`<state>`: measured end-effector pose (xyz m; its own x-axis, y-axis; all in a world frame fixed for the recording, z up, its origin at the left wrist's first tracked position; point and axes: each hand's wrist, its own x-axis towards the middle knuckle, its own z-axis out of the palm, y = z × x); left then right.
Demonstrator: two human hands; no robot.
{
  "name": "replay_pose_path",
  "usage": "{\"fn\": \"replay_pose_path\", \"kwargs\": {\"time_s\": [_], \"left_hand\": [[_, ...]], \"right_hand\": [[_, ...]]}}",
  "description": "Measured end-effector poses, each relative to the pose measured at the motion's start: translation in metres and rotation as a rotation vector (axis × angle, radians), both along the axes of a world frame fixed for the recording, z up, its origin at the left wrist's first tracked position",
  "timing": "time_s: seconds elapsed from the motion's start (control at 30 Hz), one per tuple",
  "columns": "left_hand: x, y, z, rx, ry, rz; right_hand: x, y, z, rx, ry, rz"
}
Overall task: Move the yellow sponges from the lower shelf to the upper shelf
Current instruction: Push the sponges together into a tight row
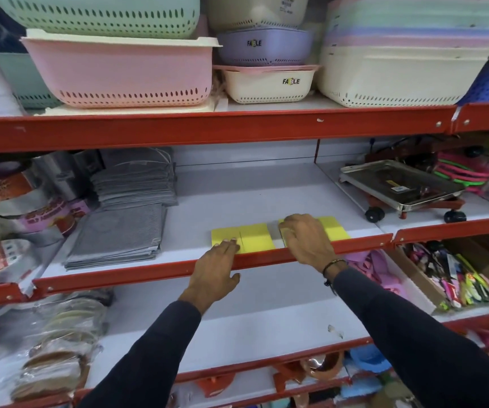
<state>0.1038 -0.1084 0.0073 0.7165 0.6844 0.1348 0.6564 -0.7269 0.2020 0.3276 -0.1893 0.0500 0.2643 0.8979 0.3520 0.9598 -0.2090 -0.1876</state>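
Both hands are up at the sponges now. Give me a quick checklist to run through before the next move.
1. Yellow sponges on the upper shelf: ok, a row sits at its front edge.
2. Lower shelf free of yellow sponges: ok in the visible part.
3. Left hand empty: ok, fingertips rest on the leftmost sponge.
4. Right hand empty: cannot tell, it covers a sponge.
5. Row even: not ok, a gap shows beside the right hand.
6. Grey cloths clear of the row: ok.
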Motion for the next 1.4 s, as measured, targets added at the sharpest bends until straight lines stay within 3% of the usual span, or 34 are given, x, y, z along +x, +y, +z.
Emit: {"fn": "replay_pose_path", "kwargs": {"time_s": [0.1, 0.3, 0.5, 0.63, 0.8, 1.1, 1.4], "left_hand": [[0.000, 0.001, 0.000, -0.004, 0.016, 0.003], [0.000, -0.002, 0.001, -0.006, 0.010, 0.000], [0.000, -0.005, -0.001, -0.015, -0.006, 0.026], [-0.002, -0.002, -0.006, 0.005, -0.009, -0.014], [-0.002, -0.005, -0.008, 0.019, -0.014, -0.019], [0.002, -0.005, 0.000, -0.050, 0.131, -0.046], [-0.016, -0.030, 0.015, -0.032, 0.083, -0.050]], "right_hand": [[0.023, -0.011, -0.005, -0.122, -0.008, -0.103], [0.006, -0.016, -0.010, -0.071, 0.100, -0.035], [-0.007, -0.001, -0.021, -0.144, 0.026, 0.009], [0.022, -0.017, 0.001, -0.070, -0.084, -0.104], [0.060, -0.042, -0.002, -0.194, -0.083, -0.287], [0.019, -0.035, -0.012, -0.261, -0.059, -0.134], [-0.017, -0.055, 0.000, -0.203, 0.003, -0.084]]}}
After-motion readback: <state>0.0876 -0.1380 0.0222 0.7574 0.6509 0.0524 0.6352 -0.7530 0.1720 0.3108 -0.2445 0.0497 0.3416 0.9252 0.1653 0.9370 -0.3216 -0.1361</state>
